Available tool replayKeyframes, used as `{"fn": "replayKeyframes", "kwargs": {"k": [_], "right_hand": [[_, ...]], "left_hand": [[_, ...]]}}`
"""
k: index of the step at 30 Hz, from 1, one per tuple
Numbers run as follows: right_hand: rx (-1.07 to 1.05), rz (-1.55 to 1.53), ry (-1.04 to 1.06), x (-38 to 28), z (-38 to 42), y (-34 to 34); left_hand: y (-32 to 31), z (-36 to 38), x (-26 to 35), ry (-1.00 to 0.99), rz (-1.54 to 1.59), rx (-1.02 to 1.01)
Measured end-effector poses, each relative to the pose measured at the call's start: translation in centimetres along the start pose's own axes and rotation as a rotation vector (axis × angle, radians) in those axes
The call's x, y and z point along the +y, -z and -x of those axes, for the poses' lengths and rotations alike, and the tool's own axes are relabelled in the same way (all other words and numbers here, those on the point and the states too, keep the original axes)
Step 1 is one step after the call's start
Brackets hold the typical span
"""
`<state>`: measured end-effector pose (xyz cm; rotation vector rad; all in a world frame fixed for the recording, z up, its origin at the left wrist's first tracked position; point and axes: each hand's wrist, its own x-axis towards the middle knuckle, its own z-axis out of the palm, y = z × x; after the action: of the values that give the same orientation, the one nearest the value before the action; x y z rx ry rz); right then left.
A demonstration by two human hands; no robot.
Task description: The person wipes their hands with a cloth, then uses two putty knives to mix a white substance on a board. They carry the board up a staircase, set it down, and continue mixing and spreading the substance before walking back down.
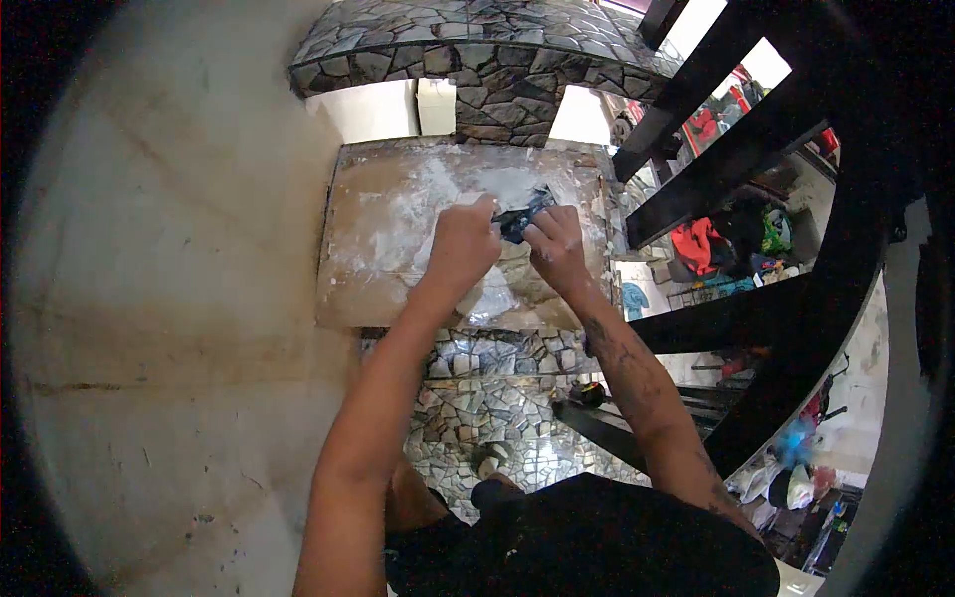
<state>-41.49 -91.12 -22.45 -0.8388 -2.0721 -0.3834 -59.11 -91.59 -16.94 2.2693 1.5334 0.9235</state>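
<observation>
My left hand (465, 239) is closed on one side of a dark, crumpled, shiny piece that looks like thin plastic (514, 223). On its other side, the fingers of my right hand (557, 242) are closed too, with pale residue on them. The dark piece stretches between both hands, and its gripped ends are hidden in my fingers. Both hands are over a brown board (373, 259) smeared with white, powdery-looking patches. A paler, wet-looking patch (492, 298) shows on the board below my hands.
Stone-patterned steps (497, 408) lie below the board, and more (507, 90) rise beyond it. A stained plain wall (169, 298) runs along the left. Dark railing bars (731, 139) slant along the right. Past them, red cloth (696, 246) and other clutter lie lower down.
</observation>
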Motion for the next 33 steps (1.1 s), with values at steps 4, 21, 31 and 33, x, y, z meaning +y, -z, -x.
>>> {"fn": "replayKeyframes", "kwargs": {"k": [4, 21, 31, 33], "right_hand": [[-0.023, -0.064, 0.065, -0.7, -1.6, 0.2], [-0.218, 0.056, -0.463, 1.9, -3.0, 5.1], [-0.388, -0.039, -0.380, -0.4, -3.1, 0.5], [-0.461, -0.050, -0.448, 2.0, -3.0, -1.1]], "left_hand": [[-0.8, -0.3, -0.7, -0.047, -0.020, 0.035], [-3.4, 1.6, -3.5, -0.661, -0.163, 0.194], [-3.1, 2.7, -2.3, -0.803, -0.132, 0.187], [-3.1, 2.7, -2.3, -0.781, -0.123, 0.232]]}}
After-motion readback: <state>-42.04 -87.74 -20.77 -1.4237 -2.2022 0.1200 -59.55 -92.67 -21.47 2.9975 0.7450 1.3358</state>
